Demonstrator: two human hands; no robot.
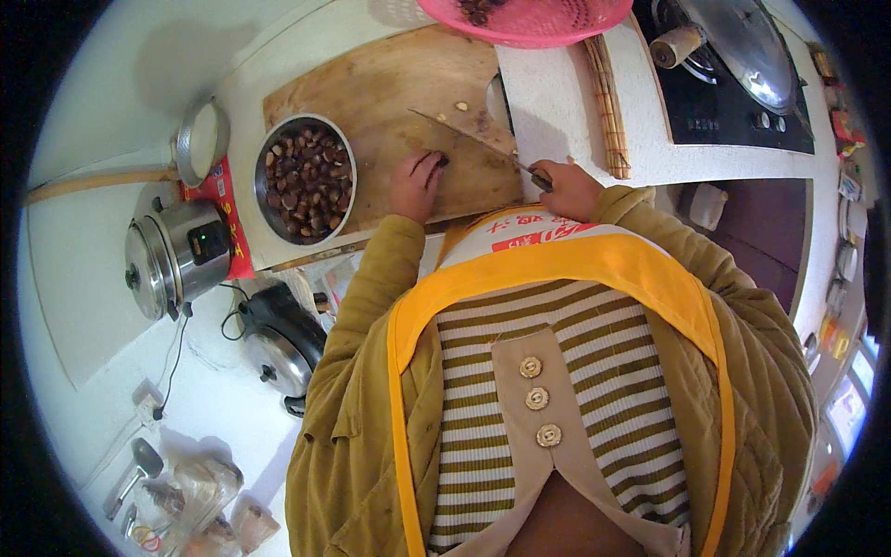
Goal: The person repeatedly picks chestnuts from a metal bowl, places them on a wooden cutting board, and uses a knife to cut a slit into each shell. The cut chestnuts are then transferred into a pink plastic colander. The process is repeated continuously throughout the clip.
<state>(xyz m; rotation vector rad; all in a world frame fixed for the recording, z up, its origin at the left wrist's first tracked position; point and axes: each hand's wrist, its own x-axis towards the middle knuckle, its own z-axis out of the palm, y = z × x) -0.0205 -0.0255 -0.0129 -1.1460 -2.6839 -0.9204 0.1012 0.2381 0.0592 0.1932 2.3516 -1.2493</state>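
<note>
My right hand [572,186] grips the handle of a kitchen knife [480,137]. The blade reaches left across a wooden cutting board [362,76], over its right half. On the board, nearer to me, my left hand [416,186] has its fingers curled around a small dark piece [443,161], apparently a chestnut; the fingers hide most of it. The blade stays apart from that piece. Left of this hand, a round metal bowl [353,177] holds many brown chestnuts [306,181]. A small pale piece [461,106] lies beyond the blade.
A pink plastic basket [550,31] overhangs the board's far edge. To the right are a bamboo bundle [609,115] and a wok [748,49] on a black stove [731,129]. Leftward stand a metal electric cooker [188,244] and a wooden-handled metal scoop [202,139].
</note>
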